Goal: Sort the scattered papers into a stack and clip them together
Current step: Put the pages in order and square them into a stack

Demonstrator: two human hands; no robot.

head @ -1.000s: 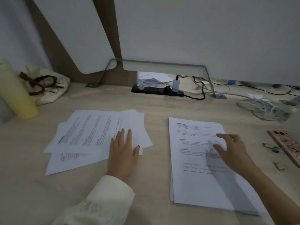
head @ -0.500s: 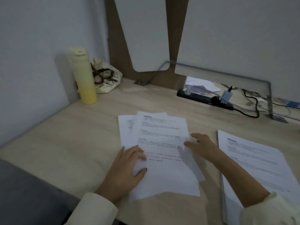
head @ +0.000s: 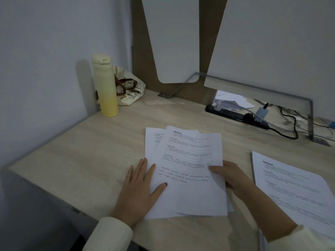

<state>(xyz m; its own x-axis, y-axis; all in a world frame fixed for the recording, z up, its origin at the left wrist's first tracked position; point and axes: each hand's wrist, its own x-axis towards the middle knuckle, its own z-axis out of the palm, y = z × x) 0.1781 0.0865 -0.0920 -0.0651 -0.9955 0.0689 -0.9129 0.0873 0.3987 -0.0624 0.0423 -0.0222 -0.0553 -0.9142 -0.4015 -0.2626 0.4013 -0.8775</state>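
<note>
Several white printed paper sheets [head: 188,169] lie fanned and overlapping in the middle of the pale wood-grain counter [head: 90,151], their top corners spread at different angles. The left hand [head: 139,192] lies flat on the left edge of the sheets, its fingers [head: 145,171] straight and slightly spread, with the thumb pressing down on the paper. The right hand [head: 233,178] holds the right edge of the same sheets. Its thumb rests on top and its other fingers curl under the edge, mostly hidden by the paper.

Well to the right, apart from the fanned sheets, a neater stack of white printed pages [head: 293,189] lies on the counter and runs past the frame edge.

At the back left corner a tall pale-yellow cylindrical bottle [head: 106,86] stands upright against the wall. A crumpled cream cloth bag with brown handles [head: 130,91] sits just beside it. At the back right a long black power strip [head: 235,116] carries plugs, and its cables trail off to the right.
</note>
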